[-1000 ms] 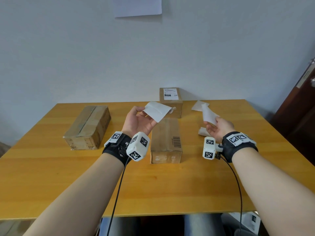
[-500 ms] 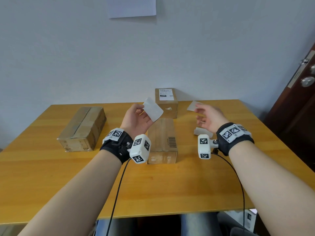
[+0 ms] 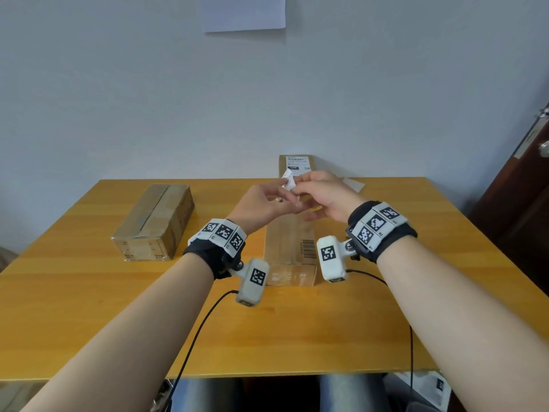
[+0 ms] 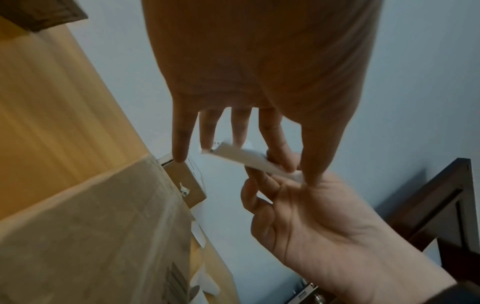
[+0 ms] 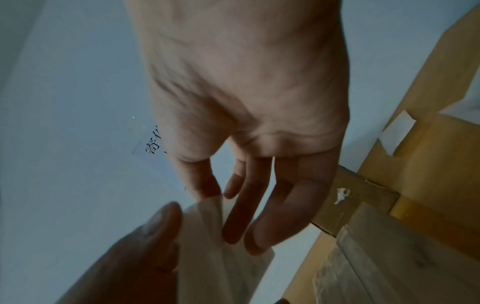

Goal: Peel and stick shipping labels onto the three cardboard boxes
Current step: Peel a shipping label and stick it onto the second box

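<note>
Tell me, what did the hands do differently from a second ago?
The right hand let go of its backing paper, moved left to the left hand, and now both pinch the white label above the middle box. The left box and the labelled far box stayed put.

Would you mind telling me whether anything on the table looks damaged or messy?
Loose white backing scraps lie at the table's far edge, and the far box has a small torn white remnant stuck on its side. Otherwise nothing stands out.
</note>
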The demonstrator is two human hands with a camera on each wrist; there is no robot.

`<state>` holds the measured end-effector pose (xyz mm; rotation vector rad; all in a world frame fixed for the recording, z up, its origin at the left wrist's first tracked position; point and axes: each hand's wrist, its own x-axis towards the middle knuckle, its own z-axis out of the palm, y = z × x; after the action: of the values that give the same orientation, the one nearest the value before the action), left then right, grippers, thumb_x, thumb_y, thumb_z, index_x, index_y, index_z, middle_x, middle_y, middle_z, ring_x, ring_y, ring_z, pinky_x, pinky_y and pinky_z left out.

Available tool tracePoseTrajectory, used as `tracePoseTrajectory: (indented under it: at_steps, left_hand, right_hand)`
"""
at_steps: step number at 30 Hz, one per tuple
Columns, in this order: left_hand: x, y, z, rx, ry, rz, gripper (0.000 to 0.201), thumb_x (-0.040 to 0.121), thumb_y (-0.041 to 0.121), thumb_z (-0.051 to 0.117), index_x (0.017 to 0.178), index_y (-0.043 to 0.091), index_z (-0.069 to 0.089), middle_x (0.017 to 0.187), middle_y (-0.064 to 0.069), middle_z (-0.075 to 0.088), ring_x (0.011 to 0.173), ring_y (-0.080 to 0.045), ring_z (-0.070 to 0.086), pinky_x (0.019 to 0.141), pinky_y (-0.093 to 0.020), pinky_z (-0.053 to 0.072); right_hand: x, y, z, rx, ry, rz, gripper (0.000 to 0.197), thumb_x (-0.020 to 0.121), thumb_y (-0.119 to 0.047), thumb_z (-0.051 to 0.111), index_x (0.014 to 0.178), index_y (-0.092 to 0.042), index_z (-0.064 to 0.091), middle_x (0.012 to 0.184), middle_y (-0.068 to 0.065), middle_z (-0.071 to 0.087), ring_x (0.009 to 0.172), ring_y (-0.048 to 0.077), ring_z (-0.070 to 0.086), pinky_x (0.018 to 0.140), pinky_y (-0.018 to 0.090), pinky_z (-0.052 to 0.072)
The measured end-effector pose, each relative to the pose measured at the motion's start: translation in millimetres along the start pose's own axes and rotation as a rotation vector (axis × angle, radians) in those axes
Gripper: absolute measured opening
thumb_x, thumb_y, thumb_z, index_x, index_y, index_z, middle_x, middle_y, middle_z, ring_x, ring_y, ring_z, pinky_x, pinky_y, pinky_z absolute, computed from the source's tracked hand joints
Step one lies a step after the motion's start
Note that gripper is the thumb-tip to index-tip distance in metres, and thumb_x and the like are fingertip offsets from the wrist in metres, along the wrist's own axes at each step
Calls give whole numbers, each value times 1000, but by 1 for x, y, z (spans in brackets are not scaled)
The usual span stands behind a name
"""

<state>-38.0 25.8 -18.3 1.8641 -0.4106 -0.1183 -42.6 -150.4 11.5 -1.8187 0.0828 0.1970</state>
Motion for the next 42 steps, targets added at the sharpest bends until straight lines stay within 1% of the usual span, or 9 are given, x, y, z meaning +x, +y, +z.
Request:
tracePoseTrajectory:
  at_steps: [2, 4, 7, 9, 12, 20, 26, 34, 42]
  left_hand:
    - [1, -5, -4, -13, 29, -12, 14, 83, 40, 82, 89, 28, 80, 146, 10, 56, 125, -12, 58, 108, -41, 44]
    - [3, -7, -5, -68, 80, -37, 17, 90, 41, 74, 96, 26, 79, 126, 10, 69, 111, -11, 68, 101, -49, 54]
    - [9, -11, -9, -15, 172, -51, 17, 98, 34, 66, 104, 22, 76, 98, 19, 69, 90, 2, 65, 91, -45, 60]
    - [17, -14, -11, -20, 189, -70, 16, 98, 28, 66, 104, 19, 78, 101, 16, 69, 96, -4, 66, 87, -46, 61]
    - [27, -19, -11, -5, 159, -106, 17, 97, 14, 63, 99, 20, 79, 109, 1, 75, 102, -16, 71, 83, -43, 63]
    - [51, -22, -11, 141, 85, -83, 24, 98, 7, 61, 91, 23, 77, 101, 3, 76, 99, -15, 73, 81, -33, 63]
    - [60, -23, -13, 146, 63, -92, 26, 98, 7, 61, 89, 24, 79, 103, 1, 78, 99, -16, 73, 83, -35, 63]
    - [68, -19, -10, 174, 40, -108, 26, 98, 6, 61, 88, 22, 79, 103, 0, 78, 98, -16, 73, 81, -34, 63]
    - [72, -18, -13, 298, -33, -118, 30, 98, 5, 57, 86, 24, 77, 102, 0, 77, 98, -14, 72, 76, -27, 63]
  right_hand:
    - [3, 4, -1, 22, 44, 12, 30, 96, -8, 69, 125, -14, 64, 100, 7, 76, 70, 18, 73, 61, 37, 64]
    - [2, 9, -3, 31, 58, 23, 29, 95, -4, 69, 122, -13, 66, 103, 9, 76, 69, 18, 71, 62, 37, 64]
    - [1, 16, -5, 30, 37, 34, 22, 96, -3, 69, 116, -12, 66, 108, 14, 77, 73, 22, 73, 60, 36, 63]
    - [1, 20, -7, 40, 44, 49, 24, 98, -2, 66, 120, -11, 63, 108, 15, 76, 70, 22, 73, 56, 35, 62]
    - [-1, 26, -10, 89, 68, 64, 27, 99, 1, 64, 121, -11, 54, 102, 16, 72, 60, 20, 71, 49, 33, 60]
    - [-9, 45, -14, 103, 20, 64, 19, 95, 8, 67, 101, -7, 57, 115, 25, 68, 58, 24, 68, 48, 30, 59]
    - [-12, 53, -15, -14, -13, 71, 20, 88, 5, 77, 99, -6, 65, 99, 14, 69, 51, 16, 60, 45, 26, 55]
    - [-12, 54, -14, -195, -55, 143, 16, 87, -7, 81, 99, -18, 80, 90, 4, 79, 45, 12, 53, 36, 21, 38]
    - [-16, 58, -14, -264, -92, 165, 14, 90, -9, 80, 101, -18, 80, 85, 4, 79, 46, 10, 50, 35, 18, 31]
